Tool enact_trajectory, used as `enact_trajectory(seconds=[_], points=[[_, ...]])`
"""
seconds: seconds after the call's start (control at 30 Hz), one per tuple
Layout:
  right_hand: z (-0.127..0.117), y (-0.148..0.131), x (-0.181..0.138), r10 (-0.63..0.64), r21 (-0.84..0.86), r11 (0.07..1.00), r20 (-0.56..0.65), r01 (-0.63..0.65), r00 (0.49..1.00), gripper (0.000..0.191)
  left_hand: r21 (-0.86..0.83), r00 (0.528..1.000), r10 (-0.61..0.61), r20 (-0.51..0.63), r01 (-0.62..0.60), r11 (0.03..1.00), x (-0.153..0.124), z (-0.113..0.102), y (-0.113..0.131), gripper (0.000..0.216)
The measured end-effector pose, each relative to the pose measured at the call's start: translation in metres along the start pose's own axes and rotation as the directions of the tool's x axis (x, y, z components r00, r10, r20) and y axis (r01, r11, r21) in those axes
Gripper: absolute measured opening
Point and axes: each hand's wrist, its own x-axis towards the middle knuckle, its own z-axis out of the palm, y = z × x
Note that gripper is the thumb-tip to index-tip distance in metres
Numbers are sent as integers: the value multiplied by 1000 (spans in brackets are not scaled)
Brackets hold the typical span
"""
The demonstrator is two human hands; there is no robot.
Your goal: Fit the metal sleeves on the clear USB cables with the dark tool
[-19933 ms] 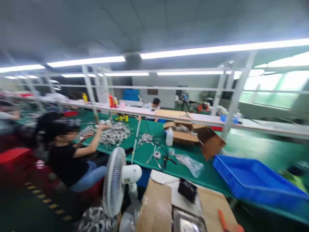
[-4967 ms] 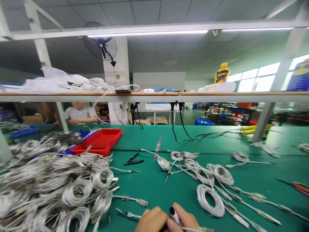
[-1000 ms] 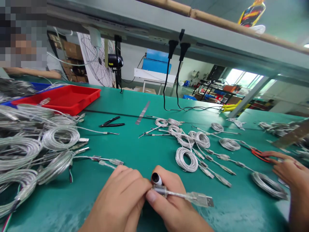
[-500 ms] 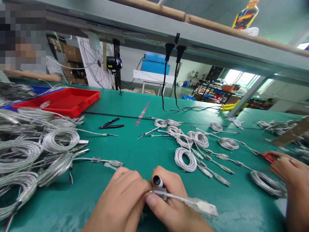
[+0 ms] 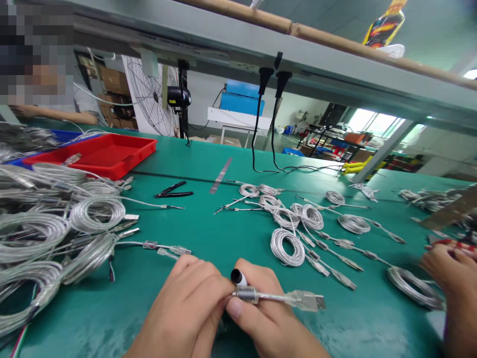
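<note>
My left hand (image 5: 186,311) and my right hand (image 5: 266,318) meet low in the middle, both closed. Between them they pinch a clear USB cable (image 5: 294,299), whose plug points right and whose grey ferrite bead sits at my fingertips. A black marker (image 5: 237,277) stands up from my right fist, its cap end showing. Both hands hover just above the green table (image 5: 208,238).
A big heap of coiled silver cables (image 5: 48,233) fills the left; smaller coils (image 5: 286,246) lie ahead. Black cutters (image 5: 173,190), a metal ruler (image 5: 220,175) and a red tray (image 5: 97,154) sit farther back. Another person's hand (image 5: 452,278) holds red-handled pliers at right.
The cable's plug end has lifted slightly and now lies level. The other person's hand at right has pulled back toward the table's right edge with the red pliers.
</note>
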Motion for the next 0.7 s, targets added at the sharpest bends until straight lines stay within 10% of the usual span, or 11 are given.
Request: enact_trajectory(seconds=[0.43, 0.7], points=[[10, 24, -2, -54, -37, 998, -46, 52, 997, 44, -87, 997, -81, 6, 81, 993, 5, -2, 4, 17], [9, 11, 2, -99, -55, 994, -102, 94, 990, 22, -87, 995, -98, -13, 97, 992, 4, -6, 2, 19]])
